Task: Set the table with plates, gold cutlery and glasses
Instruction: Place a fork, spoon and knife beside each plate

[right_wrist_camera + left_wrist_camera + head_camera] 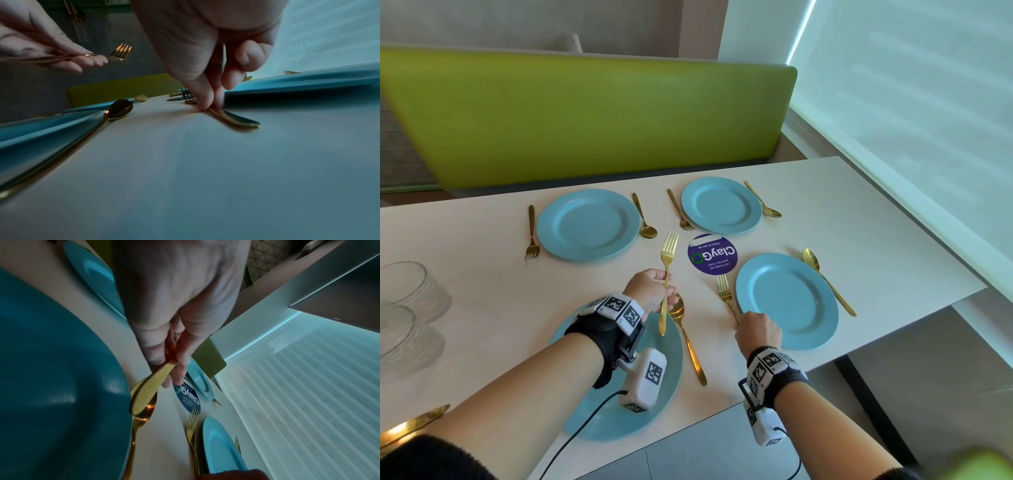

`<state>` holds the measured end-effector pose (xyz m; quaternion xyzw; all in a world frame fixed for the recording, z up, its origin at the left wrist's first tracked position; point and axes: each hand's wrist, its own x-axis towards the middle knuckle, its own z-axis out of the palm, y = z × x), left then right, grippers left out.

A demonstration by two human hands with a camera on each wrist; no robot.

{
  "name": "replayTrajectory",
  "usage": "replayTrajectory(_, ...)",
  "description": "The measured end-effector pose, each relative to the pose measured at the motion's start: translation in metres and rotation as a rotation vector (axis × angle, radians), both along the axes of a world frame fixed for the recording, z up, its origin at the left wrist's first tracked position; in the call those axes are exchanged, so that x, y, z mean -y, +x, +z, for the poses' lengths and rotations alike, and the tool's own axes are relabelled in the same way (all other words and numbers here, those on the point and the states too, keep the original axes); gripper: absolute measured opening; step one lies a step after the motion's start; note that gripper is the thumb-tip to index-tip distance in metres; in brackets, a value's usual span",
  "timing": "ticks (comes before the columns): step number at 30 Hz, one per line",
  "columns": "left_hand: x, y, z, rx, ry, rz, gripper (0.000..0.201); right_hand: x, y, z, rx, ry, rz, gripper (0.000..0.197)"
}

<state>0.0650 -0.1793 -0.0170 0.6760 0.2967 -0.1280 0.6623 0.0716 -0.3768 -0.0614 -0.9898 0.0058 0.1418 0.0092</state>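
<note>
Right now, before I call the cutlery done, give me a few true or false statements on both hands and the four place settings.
1. The left hand holds a gold fork off the table. True.
2. The right hand is empty. False: it pinches the handle of the fork beside the near right plate.
3. Both far plates have a fork and spoon. True.
4. Glasses stand at every plate. False: the glasses sit together at the left edge.

Both forearms reach forward; the left hand (650, 289) is raised with fingers curled closed, the right hand (756, 330) low beside it, fingertips (205, 104) pinched downward.
</note>
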Motion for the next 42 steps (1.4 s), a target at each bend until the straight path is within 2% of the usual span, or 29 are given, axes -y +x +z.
replayTrajectory(16,0.001,-0.008,0.001,-0.016,-0.004,0.011,0.019,0.001,-0.004,0.002,-0.004,-0.017,0.048,0.03)
replayTrajectory(19,-0.002,-0.012,0.001,-0.021,-0.04,0.031,0.011,-0.006,-0.006,0.009,0.038,0.073,0.036,0.027)
replayTrajectory(22,-0.005,-0.016,0.003,-0.021,-0.103,0.064,0.004,-0.025,-0.01,0.02,0.048,0.272,0.03,0.03)
replayTrajectory(25,-0.007,-0.023,0.006,-0.026,-0.131,0.066,0.014,-0.054,-0.017,0.031,-0.023,0.54,0.059,0.03)
replayTrajectory(29,-0.016,-0.035,0.01,-0.017,-0.145,0.052,0.02,-0.094,-0.03,0.046,-0.082,0.766,0.068,0.025)
replayTrajectory(37,-0.073,-0.08,0.017,-0.011,-0.224,-0.025,0.023,-0.159,-0.068,0.047,-0.119,0.928,-0.062,0.009)
replayTrajectory(39,-0.092,-0.095,0.015,-0.011,-0.177,-0.045,0.021,-0.177,-0.082,0.045,-0.118,0.917,-0.087,0.023)
replayTrajectory(42,-0.125,-0.122,0.012,-0.024,-0.072,-0.046,0.016,-0.202,-0.108,0.042,-0.121,0.835,-0.107,0.029)
